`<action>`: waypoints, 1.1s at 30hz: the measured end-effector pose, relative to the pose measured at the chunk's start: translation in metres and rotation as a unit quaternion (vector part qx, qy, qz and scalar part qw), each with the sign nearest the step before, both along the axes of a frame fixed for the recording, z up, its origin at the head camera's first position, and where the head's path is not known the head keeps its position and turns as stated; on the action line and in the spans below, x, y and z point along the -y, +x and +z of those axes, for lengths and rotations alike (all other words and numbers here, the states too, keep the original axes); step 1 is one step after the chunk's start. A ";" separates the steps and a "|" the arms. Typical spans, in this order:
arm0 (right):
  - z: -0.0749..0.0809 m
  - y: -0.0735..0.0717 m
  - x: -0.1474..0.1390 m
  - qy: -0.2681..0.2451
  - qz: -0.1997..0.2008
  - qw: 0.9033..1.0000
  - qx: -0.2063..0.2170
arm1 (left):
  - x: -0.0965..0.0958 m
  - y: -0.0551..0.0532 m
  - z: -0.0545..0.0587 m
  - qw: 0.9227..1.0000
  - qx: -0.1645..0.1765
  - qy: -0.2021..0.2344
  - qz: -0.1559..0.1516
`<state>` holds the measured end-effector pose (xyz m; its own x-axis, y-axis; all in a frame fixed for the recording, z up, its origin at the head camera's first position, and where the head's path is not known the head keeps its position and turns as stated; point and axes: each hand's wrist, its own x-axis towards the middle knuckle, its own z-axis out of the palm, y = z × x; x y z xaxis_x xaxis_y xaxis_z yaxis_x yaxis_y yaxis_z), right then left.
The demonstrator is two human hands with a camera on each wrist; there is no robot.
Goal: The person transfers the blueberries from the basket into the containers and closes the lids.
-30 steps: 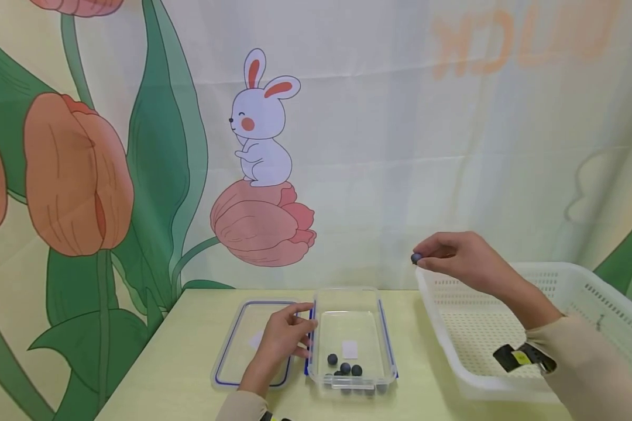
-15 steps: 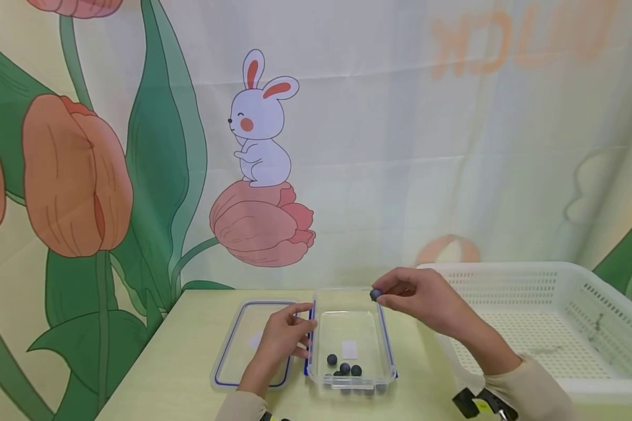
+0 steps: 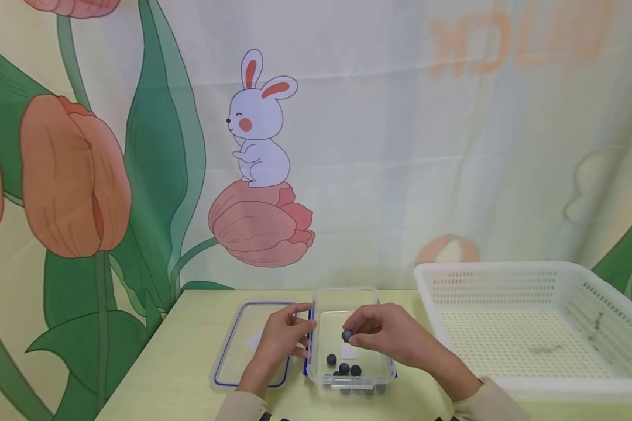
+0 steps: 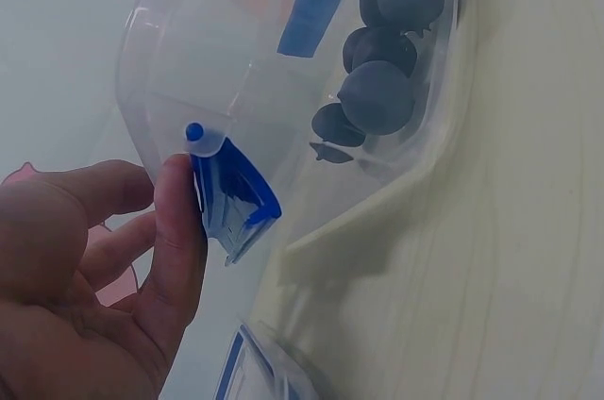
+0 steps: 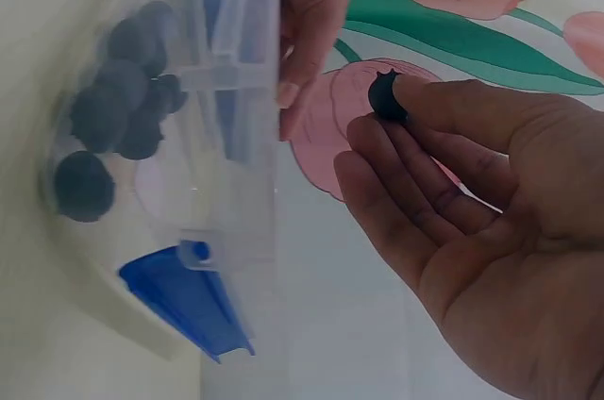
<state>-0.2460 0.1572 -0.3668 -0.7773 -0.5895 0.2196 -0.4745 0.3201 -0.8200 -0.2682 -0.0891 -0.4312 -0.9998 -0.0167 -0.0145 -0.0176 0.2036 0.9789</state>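
My right hand (image 3: 400, 336) pinches a blueberry (image 3: 347, 336) between thumb and fingertips, over the inside of a clear plastic food box (image 3: 328, 327). In the right wrist view this held blueberry (image 5: 384, 96) shows its small crown. Several more blueberries (image 3: 344, 369) lie at the near end of the box, seen large through its wall in the left wrist view. My left hand (image 3: 283, 339) holds the box by its left rim, beside a blue side latch (image 4: 234, 197) that hangs down. The right latch (image 5: 184, 296) is down as well.
The box's clear lid (image 3: 223, 377) with its blue seal lies flat on the table (image 3: 153, 380), left of the box. A white perforated basket (image 3: 505, 333) stands at the right. Behind the table hangs a printed curtain (image 3: 358, 146) with tulips and a rabbit.
My right hand has carried the blueberry left and down from the basket's edge to above the box's inside. My left hand has stayed at the box's left rim.
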 end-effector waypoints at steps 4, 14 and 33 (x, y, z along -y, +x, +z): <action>-0.010 0.002 0.004 0.013 0.018 1.000 0.019 | 0.000 -0.001 0.000 1.000 0.001 -0.002 0.001; -0.026 0.003 0.010 0.044 0.044 0.998 -0.003 | 0.000 -0.001 -0.001 1.000 0.001 0.001 -0.005; -0.026 0.003 0.010 0.092 0.023 0.995 -0.031 | 0.001 -0.001 0.000 1.000 -0.008 -0.004 -0.006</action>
<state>-0.2429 0.1471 -0.3927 -0.7364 -0.6594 0.1516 -0.5399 0.4377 -0.7189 -0.2689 -0.0902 -0.4316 -1.0000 -0.0051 0.0012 0.0001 0.2122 0.9772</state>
